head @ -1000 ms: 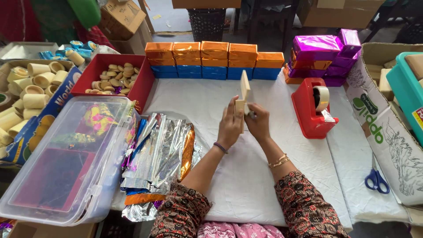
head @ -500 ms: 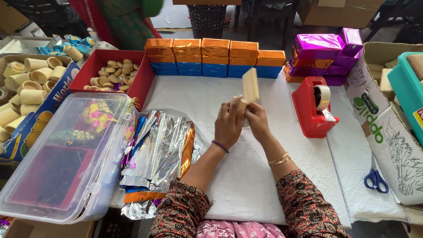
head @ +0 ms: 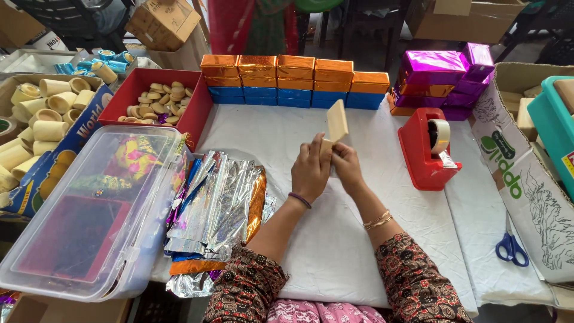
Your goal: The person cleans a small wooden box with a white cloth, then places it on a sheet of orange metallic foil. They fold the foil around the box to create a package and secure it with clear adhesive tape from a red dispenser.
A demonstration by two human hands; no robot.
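- A pale flat block [head: 336, 121] is gripped upright by the left hand [head: 311, 170] and right hand [head: 347, 167], both closed on its lower end, just left of the red tape dispenser [head: 426, 152].
- It is best kept steady above the white cloth [head: 269, 134], held by its edges.

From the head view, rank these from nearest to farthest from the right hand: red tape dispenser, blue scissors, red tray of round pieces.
Measured from the right hand:
1. Red tape dispenser, just to its right.
2. Blue scissors, far right, near the table's front edge.
3. Red tray of round pieces, far left, at the back.
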